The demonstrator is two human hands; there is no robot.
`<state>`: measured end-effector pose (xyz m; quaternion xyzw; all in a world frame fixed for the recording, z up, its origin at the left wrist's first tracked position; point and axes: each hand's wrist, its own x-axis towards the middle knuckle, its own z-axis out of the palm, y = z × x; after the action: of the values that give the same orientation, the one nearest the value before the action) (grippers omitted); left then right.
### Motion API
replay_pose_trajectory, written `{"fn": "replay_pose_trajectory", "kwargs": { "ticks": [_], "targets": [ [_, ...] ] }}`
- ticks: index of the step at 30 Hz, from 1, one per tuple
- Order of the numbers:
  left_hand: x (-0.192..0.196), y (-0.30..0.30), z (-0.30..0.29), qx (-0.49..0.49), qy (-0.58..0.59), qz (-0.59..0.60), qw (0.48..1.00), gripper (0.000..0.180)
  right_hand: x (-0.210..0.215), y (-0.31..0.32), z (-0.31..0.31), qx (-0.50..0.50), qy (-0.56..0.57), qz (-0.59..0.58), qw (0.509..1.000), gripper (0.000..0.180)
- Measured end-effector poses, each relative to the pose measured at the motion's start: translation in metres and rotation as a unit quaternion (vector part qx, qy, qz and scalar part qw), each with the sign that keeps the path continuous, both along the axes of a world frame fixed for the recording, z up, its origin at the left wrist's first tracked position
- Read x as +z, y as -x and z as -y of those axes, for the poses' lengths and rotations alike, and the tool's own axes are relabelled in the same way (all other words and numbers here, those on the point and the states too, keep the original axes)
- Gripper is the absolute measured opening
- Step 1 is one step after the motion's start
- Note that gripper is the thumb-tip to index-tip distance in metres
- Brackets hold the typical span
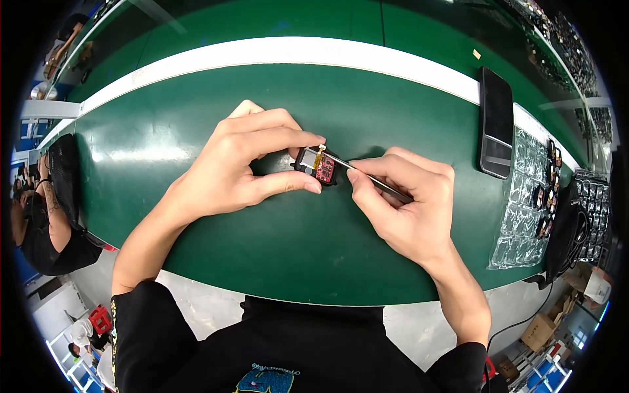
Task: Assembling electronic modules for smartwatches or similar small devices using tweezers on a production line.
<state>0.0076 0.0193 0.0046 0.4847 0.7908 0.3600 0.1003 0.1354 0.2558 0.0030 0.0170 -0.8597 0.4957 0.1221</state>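
Between the thumb and fingers of my left hand is a small black electronic device, its inside exposed. A red circuit board, a silvery part and a yellowish flex cable show in it. My right hand is closed in a pen grip round slim dark tweezers. Their thin tip reaches the device beside the upper end of the flex cable. Whether the tip pinches anything is too small to tell. Both hands are over the middle of the green table.
At the right a black phone lies across the white strip. Beside it is a clear plastic blister tray with several small dark parts along its right side. Black cables hang at the right edge. A person sits at the far left.
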Motion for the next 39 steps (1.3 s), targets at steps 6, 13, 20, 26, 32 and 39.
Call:
{"fn": "replay_pose_trajectory", "kwargs": {
  "ticks": [6,13,20,26,32,39],
  "targets": [
    [-0.001,0.001,-0.002,0.002,-0.010,-0.007,1.000,0.058,-0.001,-0.001,-0.001,-0.012,0.015,-0.002,1.000,0.006],
    [0.001,0.002,-0.005,0.011,-0.010,0.000,1.000,0.045,-0.006,-0.004,-0.003,-0.021,-0.054,-0.075,0.995,0.018],
    [-0.002,0.002,-0.005,0.010,-0.025,0.001,1.000,0.045,-0.006,-0.004,0.000,-0.014,-0.093,-0.091,0.991,0.020],
    [-0.005,0.004,-0.003,0.005,-0.025,0.008,1.000,0.052,-0.008,-0.002,0.001,-0.004,-0.112,-0.105,0.988,0.020],
    [-0.003,0.008,0.000,-0.008,-0.024,0.005,1.000,0.046,-0.007,0.000,0.002,0.010,-0.126,-0.109,0.986,0.019],
    [-0.003,0.013,0.005,-0.038,-0.028,0.044,0.998,0.047,-0.006,-0.004,0.003,0.016,-0.068,-0.076,0.995,0.015]
  ]
}}
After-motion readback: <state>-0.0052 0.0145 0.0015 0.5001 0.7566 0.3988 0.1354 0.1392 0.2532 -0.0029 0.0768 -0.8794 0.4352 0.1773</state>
